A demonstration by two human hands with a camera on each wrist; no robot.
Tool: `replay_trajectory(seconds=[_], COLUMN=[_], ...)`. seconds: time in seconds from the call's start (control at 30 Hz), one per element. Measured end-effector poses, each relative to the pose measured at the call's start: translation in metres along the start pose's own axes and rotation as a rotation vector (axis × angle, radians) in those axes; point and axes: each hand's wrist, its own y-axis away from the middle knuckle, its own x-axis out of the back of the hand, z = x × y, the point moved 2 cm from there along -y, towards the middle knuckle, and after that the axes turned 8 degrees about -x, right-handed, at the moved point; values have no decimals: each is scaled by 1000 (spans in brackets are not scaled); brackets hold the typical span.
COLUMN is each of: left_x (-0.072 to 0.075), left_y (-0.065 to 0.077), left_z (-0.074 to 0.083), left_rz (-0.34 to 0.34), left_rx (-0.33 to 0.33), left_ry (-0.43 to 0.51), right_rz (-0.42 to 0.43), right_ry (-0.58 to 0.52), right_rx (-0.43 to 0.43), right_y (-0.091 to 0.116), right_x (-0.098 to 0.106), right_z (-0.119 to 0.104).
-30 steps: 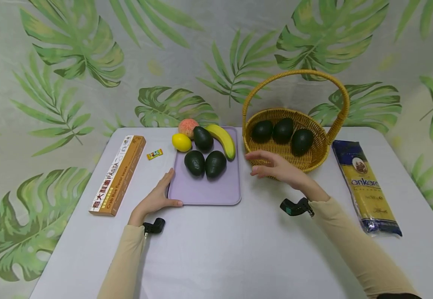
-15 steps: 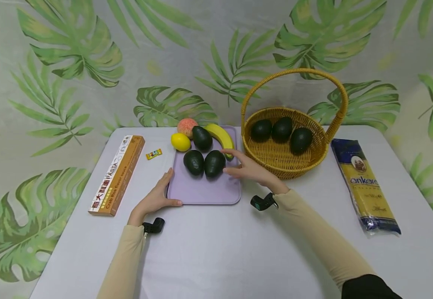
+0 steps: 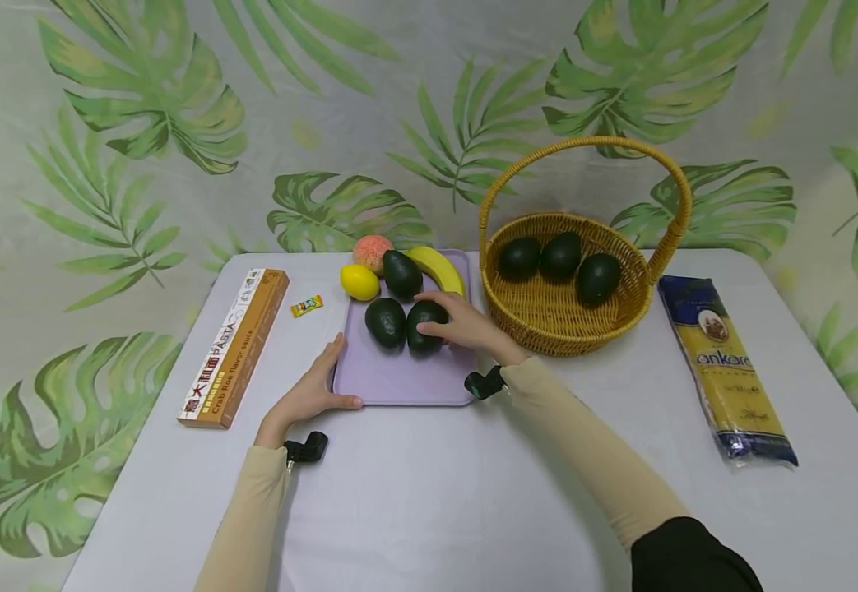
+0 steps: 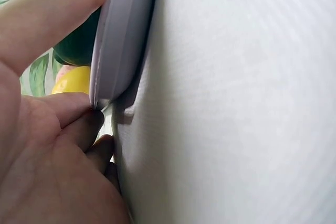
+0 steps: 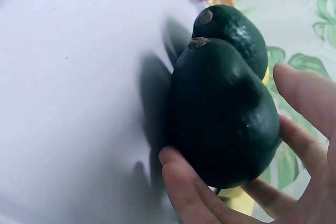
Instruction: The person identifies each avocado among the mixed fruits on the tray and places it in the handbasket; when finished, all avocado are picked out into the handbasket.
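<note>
My left hand (image 3: 308, 396) rests at the near left corner of a lilac tray (image 3: 406, 386), thumb along the front rim and fingers spread along the left side. In the left wrist view its fingertips touch the tray rim (image 4: 113, 51). My right hand (image 3: 466, 322) has its fingers around an avocado (image 5: 223, 121) standing on the tray; one digit stays a little off the skin in the right wrist view. Beside it stands a second avocado (image 3: 385, 323), with a third avocado (image 3: 402, 274) behind. A banana (image 3: 436, 270), a lemon (image 3: 359, 282) and a peach (image 3: 373, 253) lie along the back.
A wicker basket (image 3: 547, 339) with a tall handle stands right of the tray and holds three avocados (image 3: 560, 256). At far right lies an ankara pasta bag (image 3: 725, 370). A pasta box (image 3: 234, 349) and a small wrapped candy (image 3: 306, 306) lie left of the tray.
My right hand has moved left from in front of the basket to the right-hand avocado on the tray, its fingers now around it. My left hand has stayed at the tray corner.
</note>
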Motion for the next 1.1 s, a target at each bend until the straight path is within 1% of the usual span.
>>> replay_trajectory(seconds=[0.13,0.23,0.33,0.47,0.53,0.63,0.77,0.87,0.97,1.1], left_x=[0,-1,-1,0,0,0,0,0,0,-1], left_y=[0,0,1,1,1,1,0,0,0,-1], left_z=[0,1,1,1,1,0,0,-1,-2,-2], left_rz=[2,0,-3,-1,0,-1,-5,-2,-1,-4], left_rx=[3,4,11,12,8,12,17,17,17,14], left_ry=[6,8,4,0,-1,4,6,8,15,20], right_rz=[23,6,-30,-67,-75,-86,-78,-46,-12,33], right_ry=[14,-42,-118,-197,-221,-259,-283,-263,-248,-236], right_rx=[-11,-2,1,-3,13,50,95,105,86,14], right_y=[-3,-2,3,13,19,30,48,58,66,73], right_x=[0,1,6,17,25,40,67,89,111,140], right_z=[-1,0,2,5,8,8,7,11,21,41])
